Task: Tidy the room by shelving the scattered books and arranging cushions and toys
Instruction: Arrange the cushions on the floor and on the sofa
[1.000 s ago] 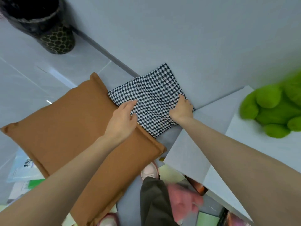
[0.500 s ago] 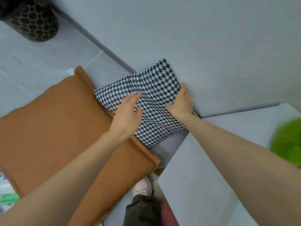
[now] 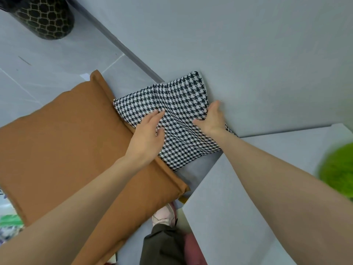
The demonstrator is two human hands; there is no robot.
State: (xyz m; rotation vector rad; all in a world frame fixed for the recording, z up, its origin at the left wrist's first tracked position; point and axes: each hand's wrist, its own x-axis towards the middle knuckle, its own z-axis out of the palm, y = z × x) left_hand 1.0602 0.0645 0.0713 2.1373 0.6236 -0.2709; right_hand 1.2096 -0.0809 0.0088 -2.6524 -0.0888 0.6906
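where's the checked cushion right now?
Head view, centre: the checked cushion sits against the wall, between the brown cushion on its left and the white cabinet. The left hand rests on it; the right hand grips its edge.

L hand (image 3: pixel 147 134) & R hand (image 3: pixel 212 119) bare, forearms bare to the frame edge. Lower centre: one trouser leg (image 3: pixel 162 245), dark olive-grey fabric, loose, creased at the hem. Below it a sneaker (image 3: pixel 163 215), pale pink & white w/ rounded toe.
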